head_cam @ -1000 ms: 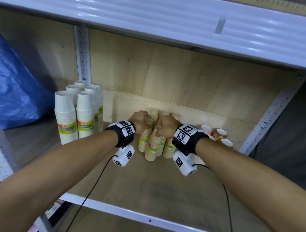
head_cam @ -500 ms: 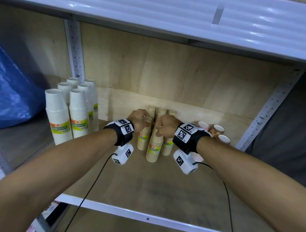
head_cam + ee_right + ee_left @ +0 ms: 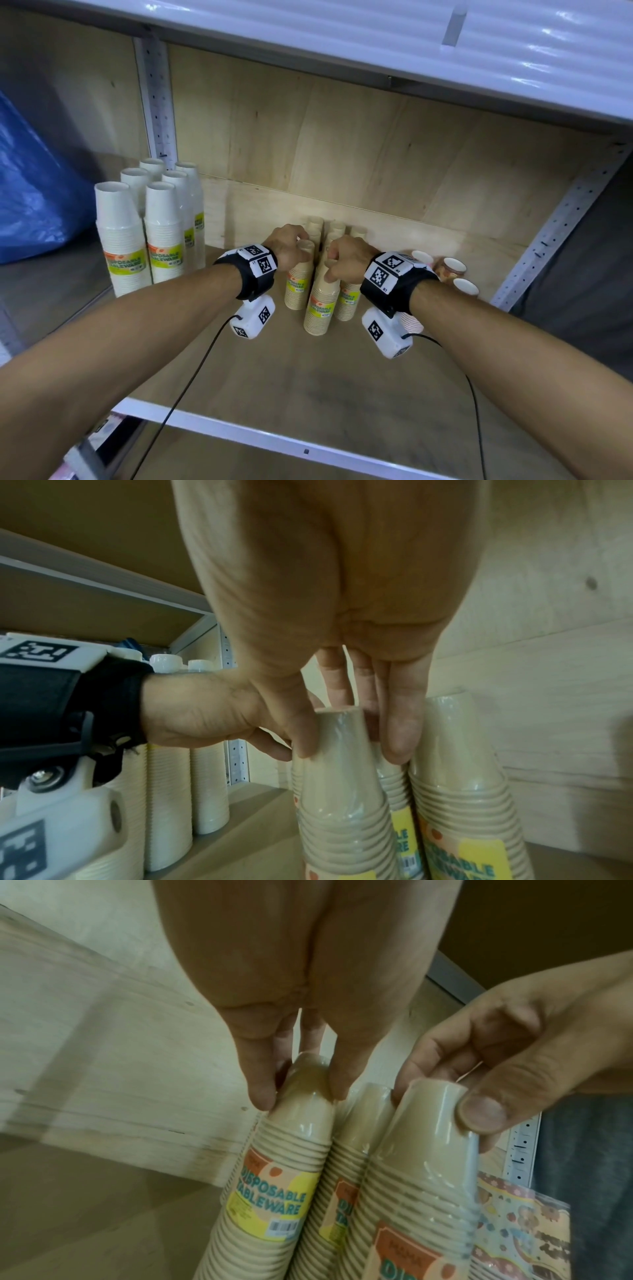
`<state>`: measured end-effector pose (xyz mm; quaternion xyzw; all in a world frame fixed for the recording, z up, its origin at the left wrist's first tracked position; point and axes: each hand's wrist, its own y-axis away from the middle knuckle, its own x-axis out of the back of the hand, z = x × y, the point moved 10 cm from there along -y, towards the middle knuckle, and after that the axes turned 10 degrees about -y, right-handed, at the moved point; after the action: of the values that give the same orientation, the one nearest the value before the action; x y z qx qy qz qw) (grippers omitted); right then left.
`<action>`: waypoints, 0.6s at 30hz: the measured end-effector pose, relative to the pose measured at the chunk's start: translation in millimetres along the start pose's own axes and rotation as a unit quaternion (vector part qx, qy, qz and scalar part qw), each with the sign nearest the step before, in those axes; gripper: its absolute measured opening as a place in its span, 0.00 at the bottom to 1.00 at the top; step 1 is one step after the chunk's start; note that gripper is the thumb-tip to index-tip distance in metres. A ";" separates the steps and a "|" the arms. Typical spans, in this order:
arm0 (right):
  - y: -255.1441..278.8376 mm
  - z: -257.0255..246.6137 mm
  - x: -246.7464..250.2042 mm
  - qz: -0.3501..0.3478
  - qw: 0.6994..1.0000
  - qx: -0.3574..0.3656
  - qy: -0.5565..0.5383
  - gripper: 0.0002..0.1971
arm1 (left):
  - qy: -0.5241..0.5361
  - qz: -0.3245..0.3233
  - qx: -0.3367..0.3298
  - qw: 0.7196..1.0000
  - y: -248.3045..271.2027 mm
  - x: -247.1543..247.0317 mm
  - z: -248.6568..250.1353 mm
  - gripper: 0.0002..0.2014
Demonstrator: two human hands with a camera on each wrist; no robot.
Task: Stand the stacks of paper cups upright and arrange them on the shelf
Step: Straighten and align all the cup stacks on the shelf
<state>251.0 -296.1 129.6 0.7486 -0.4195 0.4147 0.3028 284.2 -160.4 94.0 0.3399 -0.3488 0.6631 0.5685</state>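
Observation:
Several brown paper-cup stacks in clear wrap stand bottoms-up at the middle of the wooden shelf (image 3: 342,394). My left hand (image 3: 303,245) pinches the top of the left brown stack (image 3: 298,291), thumb and fingers on either side of it (image 3: 301,1099). My right hand (image 3: 330,270) grips the top of the front brown stack (image 3: 320,311), which leans slightly; the right wrist view shows thumb and fingers around its top cup (image 3: 346,753). More brown stacks (image 3: 337,228) stand behind, partly hidden by my hands.
Several white cup stacks (image 3: 137,233) stand upright at the shelf's left by the metal post (image 3: 156,102). Patterned cup stacks (image 3: 452,269) lie at the right. A blue bag (image 3: 30,192) sits in the left bay. The upper shelf (image 3: 376,41) hangs overhead.
Both hands have kept their hold on the tops of the brown stacks. The stacks have hardly shifted; the head view has moved slightly.

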 end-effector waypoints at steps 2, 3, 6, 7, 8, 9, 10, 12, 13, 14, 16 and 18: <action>-1.7 -0.5 1.9 0.005 1.000 0.000 -0.001 0.17 | -0.009 -0.003 0.004 1.000 0.8 1.9 -0.9 0.22; -1.9 -1.9 3.6 0.008 1.000 0.001 0.002 0.17 | -0.012 -0.005 0.005 1.000 1.4 3.7 -0.8 0.23; -2.0 -7.5 10.9 0.025 1.000 -0.003 0.018 0.19 | -0.015 -0.001 0.005 1.000 4.4 16.5 2.0 0.25; -1.9 -10.4 14.2 0.031 0.999 -0.005 0.022 0.19 | -0.015 0.001 0.004 1.000 5.9 22.6 3.3 0.26; -1.8 -14.4 18.2 0.041 0.999 -0.003 0.024 0.18 | -0.018 0.004 0.002 1.000 7.6 29.5 4.8 0.28; -2.2 -18.3 21.4 0.050 0.998 -0.005 0.022 0.17 | -0.020 0.007 0.000 1.000 9.3 37.5 6.3 0.29; -3.6 -23.3 24.4 0.059 0.998 0.001 0.017 0.16 | -0.022 0.013 -0.003 1.000 11.2 46.5 7.7 0.30; -5.7 -36.4 30.8 0.078 0.997 0.020 0.002 0.17 | -0.023 0.025 -0.006 0.999 15.5 66.5 10.4 0.28; -5.8 -44.5 33.6 0.087 0.996 0.028 -0.004 0.18 | -0.022 0.032 -0.007 0.999 18.5 77.8 11.9 0.27; -6.7 -52.7 35.7 0.094 0.995 0.036 -0.006 0.18 | -0.022 0.039 -0.009 0.999 22.0 90.2 13.8 0.27; -9.8 -71.0 37.2 0.099 0.993 0.055 -0.012 0.18 | -0.030 0.059 -0.014 0.998 30.3 116.7 17.8 0.26; -12.5 -92.3 36.5 0.099 0.992 0.077 -0.025 0.17 | -0.041 0.085 -0.014 0.995 40.3 146.6 19.3 0.26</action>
<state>239.2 -230.1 203.9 0.7344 -0.4659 0.4552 0.1909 227.4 -105.5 225.3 0.3278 -0.4086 0.6899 0.4996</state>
